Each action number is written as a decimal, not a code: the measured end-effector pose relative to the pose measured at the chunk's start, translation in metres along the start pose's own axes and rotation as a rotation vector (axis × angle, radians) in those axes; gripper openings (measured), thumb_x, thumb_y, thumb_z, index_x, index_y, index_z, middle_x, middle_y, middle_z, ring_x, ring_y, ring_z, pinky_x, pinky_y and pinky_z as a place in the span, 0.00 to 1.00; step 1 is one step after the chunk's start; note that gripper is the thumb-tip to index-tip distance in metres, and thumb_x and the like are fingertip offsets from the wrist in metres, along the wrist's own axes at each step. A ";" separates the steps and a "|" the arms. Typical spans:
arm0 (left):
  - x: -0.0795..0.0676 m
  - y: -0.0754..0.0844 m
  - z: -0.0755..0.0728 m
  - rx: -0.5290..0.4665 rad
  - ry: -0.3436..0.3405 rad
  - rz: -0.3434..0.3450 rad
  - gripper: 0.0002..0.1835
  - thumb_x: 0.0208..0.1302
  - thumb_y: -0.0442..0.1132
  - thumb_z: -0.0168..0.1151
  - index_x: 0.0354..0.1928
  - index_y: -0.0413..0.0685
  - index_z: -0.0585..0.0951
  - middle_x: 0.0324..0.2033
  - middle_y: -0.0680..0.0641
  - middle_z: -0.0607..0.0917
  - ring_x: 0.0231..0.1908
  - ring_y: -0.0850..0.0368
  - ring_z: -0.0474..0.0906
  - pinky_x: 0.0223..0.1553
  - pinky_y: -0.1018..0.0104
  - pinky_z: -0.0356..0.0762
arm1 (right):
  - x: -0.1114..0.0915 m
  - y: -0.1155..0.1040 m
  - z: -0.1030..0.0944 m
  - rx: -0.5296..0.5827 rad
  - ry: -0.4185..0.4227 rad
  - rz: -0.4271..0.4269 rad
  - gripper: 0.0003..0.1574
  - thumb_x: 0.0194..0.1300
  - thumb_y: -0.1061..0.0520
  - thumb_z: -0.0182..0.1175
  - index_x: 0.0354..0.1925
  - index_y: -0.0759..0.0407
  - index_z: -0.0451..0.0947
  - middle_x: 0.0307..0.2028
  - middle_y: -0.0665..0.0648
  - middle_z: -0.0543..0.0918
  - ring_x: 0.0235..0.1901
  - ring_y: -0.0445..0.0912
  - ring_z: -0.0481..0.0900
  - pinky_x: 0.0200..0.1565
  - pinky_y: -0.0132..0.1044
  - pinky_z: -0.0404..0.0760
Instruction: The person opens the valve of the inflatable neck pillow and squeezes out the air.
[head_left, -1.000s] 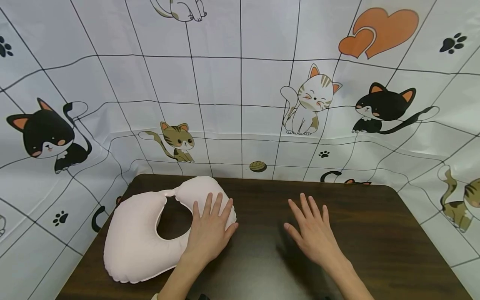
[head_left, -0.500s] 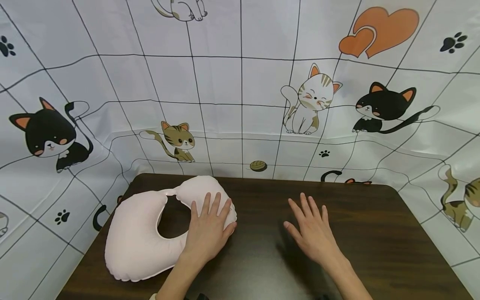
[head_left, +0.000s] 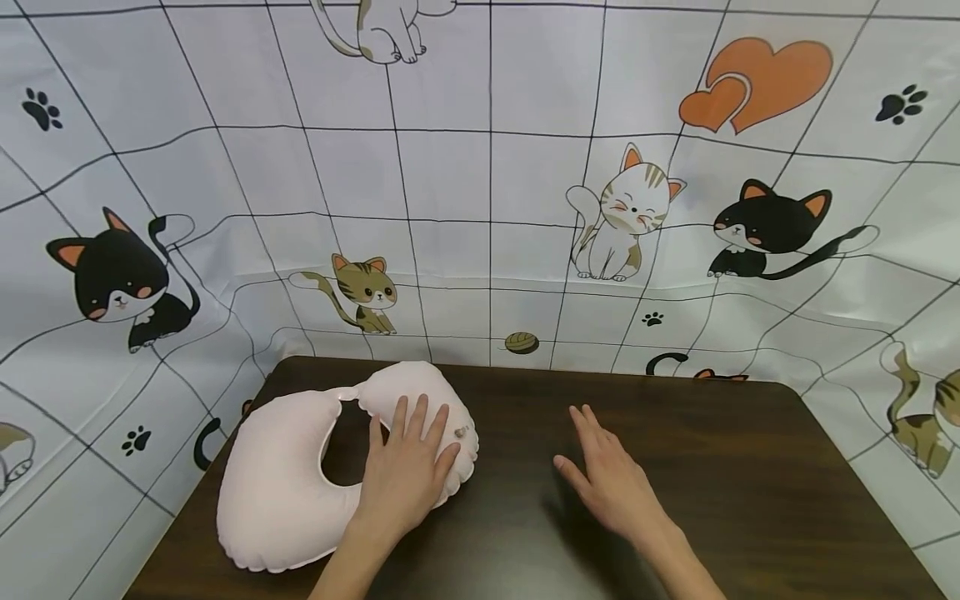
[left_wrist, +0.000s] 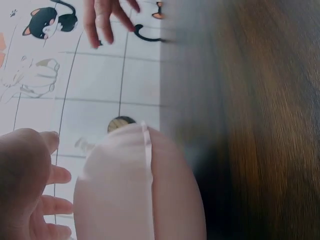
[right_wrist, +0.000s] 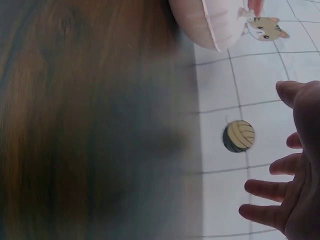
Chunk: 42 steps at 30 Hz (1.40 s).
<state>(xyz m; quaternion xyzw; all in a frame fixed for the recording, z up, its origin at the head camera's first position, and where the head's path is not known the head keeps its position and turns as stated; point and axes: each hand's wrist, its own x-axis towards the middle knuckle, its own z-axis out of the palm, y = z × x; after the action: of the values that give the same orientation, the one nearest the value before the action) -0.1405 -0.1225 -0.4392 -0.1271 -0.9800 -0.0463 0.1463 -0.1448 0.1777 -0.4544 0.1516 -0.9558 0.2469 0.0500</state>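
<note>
A pale pink inflated U-shaped neck pillow (head_left: 277,483) lies on the left of the dark wooden table. On its right lobe a small clear air valve (head_left: 460,432) shows. My left hand (head_left: 401,479) is over that lobe, palm down, its fingers extended. In the left wrist view the fingers of that hand (left_wrist: 30,185) appear beside the seamed pillow end (left_wrist: 140,185); whether they touch it I cannot tell. To the right, my right hand (head_left: 611,483) is held above the table with straight fingers and holds nothing. The right wrist view shows its fingers (right_wrist: 270,190) spread.
The brown wooden table (head_left: 720,483) spans the front, with rounded far corners. Behind it and at both sides hangs a white sheet (head_left: 442,175) printed with grid lines, cats, paw prints and orange hearts.
My left hand has shifted slightly left and nearer, uncovering the valve. My right hand has turned a little and its fingers have closed up together. The head view has tilted slightly upward.
</note>
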 end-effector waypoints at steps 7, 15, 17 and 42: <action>-0.015 -0.025 -0.007 -0.060 0.085 -0.096 0.30 0.75 0.55 0.57 0.70 0.46 0.75 0.69 0.35 0.72 0.70 0.32 0.64 0.63 0.29 0.62 | 0.024 -0.013 0.031 0.236 -0.045 0.057 0.48 0.77 0.39 0.56 0.82 0.55 0.49 0.77 0.62 0.61 0.72 0.62 0.65 0.65 0.64 0.66; -0.035 -0.060 -0.018 -0.117 0.272 -0.166 0.27 0.72 0.48 0.61 0.66 0.39 0.77 0.63 0.31 0.76 0.65 0.30 0.69 0.60 0.28 0.64 | 0.040 -0.038 0.060 0.401 0.006 -0.030 0.36 0.80 0.51 0.54 0.78 0.60 0.57 0.72 0.67 0.68 0.60 0.60 0.79 0.59 0.60 0.75; -0.040 -0.070 -0.021 -0.114 0.278 -0.201 0.27 0.71 0.47 0.61 0.66 0.38 0.77 0.63 0.31 0.76 0.64 0.30 0.69 0.60 0.27 0.62 | 0.045 -0.044 0.063 0.490 0.016 -0.022 0.34 0.80 0.52 0.53 0.76 0.62 0.59 0.70 0.70 0.70 0.57 0.61 0.81 0.57 0.60 0.76; -0.085 -0.146 -0.020 -0.448 0.127 -0.698 0.37 0.74 0.45 0.56 0.74 0.24 0.60 0.72 0.21 0.55 0.66 0.15 0.57 0.58 0.18 0.57 | 0.062 -0.083 0.094 1.063 -0.202 0.162 0.38 0.82 0.50 0.48 0.78 0.68 0.51 0.63 0.76 0.72 0.56 0.64 0.80 0.55 0.58 0.80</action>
<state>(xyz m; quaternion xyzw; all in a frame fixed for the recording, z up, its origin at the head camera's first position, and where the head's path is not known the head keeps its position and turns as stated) -0.0947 -0.2862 -0.4530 0.1869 -0.9189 -0.3129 0.1506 -0.1796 0.0462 -0.4881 0.1047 -0.7082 0.6830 -0.1450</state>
